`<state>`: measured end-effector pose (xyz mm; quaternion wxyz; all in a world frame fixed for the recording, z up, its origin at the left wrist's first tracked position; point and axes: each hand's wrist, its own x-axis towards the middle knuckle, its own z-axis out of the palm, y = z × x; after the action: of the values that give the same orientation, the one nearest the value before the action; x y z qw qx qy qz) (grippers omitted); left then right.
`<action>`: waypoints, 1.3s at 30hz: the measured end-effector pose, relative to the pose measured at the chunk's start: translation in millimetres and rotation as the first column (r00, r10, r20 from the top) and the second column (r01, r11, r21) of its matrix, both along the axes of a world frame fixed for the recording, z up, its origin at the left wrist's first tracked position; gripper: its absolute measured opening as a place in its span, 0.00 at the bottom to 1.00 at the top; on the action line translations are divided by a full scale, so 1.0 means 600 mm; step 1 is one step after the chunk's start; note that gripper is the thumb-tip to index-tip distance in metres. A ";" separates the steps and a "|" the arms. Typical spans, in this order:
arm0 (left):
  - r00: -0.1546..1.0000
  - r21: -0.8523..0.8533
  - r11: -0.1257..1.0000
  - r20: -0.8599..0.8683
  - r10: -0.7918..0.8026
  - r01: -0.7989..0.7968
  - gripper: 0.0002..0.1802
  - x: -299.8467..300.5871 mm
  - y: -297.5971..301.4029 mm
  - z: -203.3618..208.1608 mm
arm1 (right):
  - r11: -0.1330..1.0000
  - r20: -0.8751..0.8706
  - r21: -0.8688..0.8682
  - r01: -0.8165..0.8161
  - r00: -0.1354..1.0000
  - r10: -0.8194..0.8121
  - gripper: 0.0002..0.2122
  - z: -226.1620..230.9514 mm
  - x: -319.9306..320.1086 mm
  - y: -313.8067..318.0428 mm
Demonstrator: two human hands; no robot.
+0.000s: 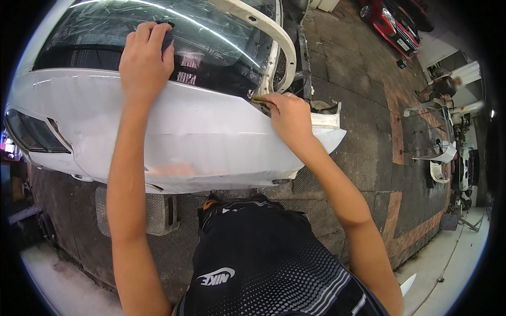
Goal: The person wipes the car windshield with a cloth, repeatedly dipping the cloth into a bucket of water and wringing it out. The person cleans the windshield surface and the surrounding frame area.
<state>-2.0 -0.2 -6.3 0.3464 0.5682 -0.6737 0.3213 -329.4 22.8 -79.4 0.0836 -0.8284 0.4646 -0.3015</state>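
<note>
Paved floor spreads right of the white car. Left hand curls round a dark block over the window; right hand pinches a yellowish strip near the window's lower-right edge.

bright glare streaks the glass, while the curved fisheye edges fade into black.

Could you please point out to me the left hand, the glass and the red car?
Left hand [146, 61]: head view, on the back of the hand.
Glass [211, 43]: head view, on the pane, to the right of that hand.
Red car [385, 29]: head view, on its red bodywork.
</note>
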 end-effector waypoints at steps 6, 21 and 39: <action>1.000 0.034 0.999 -0.024 0.003 -0.002 0.17 0.009 0.013 0.000 | 0.978 -0.236 0.201 -0.052 0.967 0.100 0.11 0.052 -0.066 0.000; 1.000 0.061 0.998 -0.014 0.010 -0.009 0.19 0.004 0.008 0.001 | 0.953 -0.128 0.304 0.013 0.991 0.027 0.09 0.052 -0.116 0.004; 0.999 0.064 0.998 0.026 0.026 -0.028 0.15 -0.008 0.011 0.009 | 0.938 0.410 0.344 -0.050 0.906 -0.102 0.12 0.006 -0.067 0.020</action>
<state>-6.8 6.6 -1.2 0.3150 0.5841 -0.6802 0.3111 -369.6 34.6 -75.8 0.3222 -0.7093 0.4926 -0.3877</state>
